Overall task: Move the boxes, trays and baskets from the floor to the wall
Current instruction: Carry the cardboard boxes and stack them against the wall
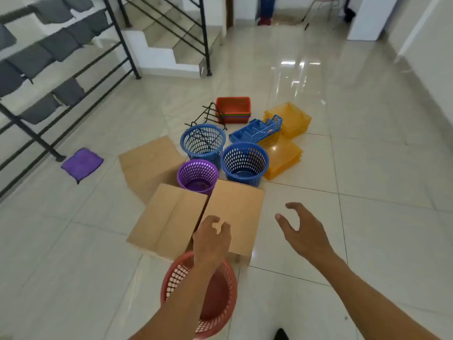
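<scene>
Both hands are out and empty: the left hand, loosely curled, hovers over a box, and the right hand is spread wide just beside it. The red basket under the left forearm looks empty, though partly hidden. The far blue basket holds a wire rack.

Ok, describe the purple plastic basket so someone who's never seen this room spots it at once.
Find the cluster on the glossy tiled floor. Beyond the two nearest brown cardboard boxes stands the round perforated purple plastic basket, beside two blue perforated baskets. It is the only purple one, and smaller.
</scene>
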